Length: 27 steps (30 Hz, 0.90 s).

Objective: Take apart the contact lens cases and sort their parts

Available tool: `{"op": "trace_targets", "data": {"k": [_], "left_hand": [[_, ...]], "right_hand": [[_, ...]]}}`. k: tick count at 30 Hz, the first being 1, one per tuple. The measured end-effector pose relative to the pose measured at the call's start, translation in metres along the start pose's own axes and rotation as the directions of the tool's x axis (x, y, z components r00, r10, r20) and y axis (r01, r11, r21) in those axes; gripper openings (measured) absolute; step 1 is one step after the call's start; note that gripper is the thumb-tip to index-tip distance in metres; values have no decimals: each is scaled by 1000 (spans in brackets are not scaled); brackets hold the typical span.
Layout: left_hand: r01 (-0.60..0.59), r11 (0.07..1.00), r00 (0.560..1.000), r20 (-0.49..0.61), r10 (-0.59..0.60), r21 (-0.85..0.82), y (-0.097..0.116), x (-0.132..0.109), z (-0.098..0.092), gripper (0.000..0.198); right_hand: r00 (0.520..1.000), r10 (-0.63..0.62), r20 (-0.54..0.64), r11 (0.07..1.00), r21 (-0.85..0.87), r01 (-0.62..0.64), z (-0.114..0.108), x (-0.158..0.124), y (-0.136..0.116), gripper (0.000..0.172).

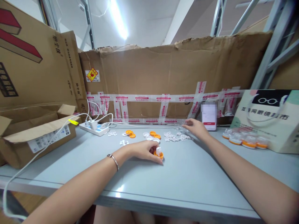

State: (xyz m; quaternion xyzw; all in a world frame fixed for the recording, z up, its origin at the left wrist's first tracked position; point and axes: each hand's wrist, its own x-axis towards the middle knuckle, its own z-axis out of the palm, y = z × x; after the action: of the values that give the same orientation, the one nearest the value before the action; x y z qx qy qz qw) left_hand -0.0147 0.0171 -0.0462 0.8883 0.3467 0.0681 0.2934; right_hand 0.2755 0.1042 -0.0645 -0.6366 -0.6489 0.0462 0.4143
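Note:
Near the middle of the table my left hand [150,151] grips an orange round base [158,156] by its side. A small white openwork piece [158,150] stands up inside this base. Farther back, my right hand [195,127] has its fingers curled together at some clear plastic covers [178,124], apparently pinching one; the clear material is hard to make out. Between the hands lies a spread of small white openwork parts [176,137]. Behind my left hand are orange rings [157,136] and white rings [147,136].
More orange discs [129,133] and small white round pieces [124,142] lie to the left. A power strip [94,127] and open carton [37,133] stand beyond. At right are a phone [209,116], several clear-topped orange units [247,140] and a paper bag [268,121]. Cardboard [144,74] walls the back.

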Motion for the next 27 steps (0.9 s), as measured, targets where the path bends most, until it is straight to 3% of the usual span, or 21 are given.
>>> {"op": "trace_targets", "data": {"k": [6, 11, 15, 21, 27], "left_hand": [[-9, 1000, 1000, -13, 8, -21, 0, 1, 1, 47], [1, 1000, 1000, 7, 0, -12, 0, 1, 0, 48], [-6, 1000, 1000, -4, 6, -9, 2, 0, 1, 46], [-7, 1000, 1000, 2, 7, -11, 2, 0, 2, 45], [-11, 1000, 1000, 3, 11, -10, 1, 2, 2, 47]], "right_hand": [[996, -56, 64, 982, -179, 66, 10, -1, -3, 36], [994, -65, 83, 911, -402, 93, 14, -3, 0, 31], [994, -78, 79, 867, -487, 107, 16, -4, 0, 31], [993, -114, -23, 856, -509, 86, 15, -8, -5, 33], [973, -209, -103, 915, -372, 157, 10, -15, -26, 29]]}}
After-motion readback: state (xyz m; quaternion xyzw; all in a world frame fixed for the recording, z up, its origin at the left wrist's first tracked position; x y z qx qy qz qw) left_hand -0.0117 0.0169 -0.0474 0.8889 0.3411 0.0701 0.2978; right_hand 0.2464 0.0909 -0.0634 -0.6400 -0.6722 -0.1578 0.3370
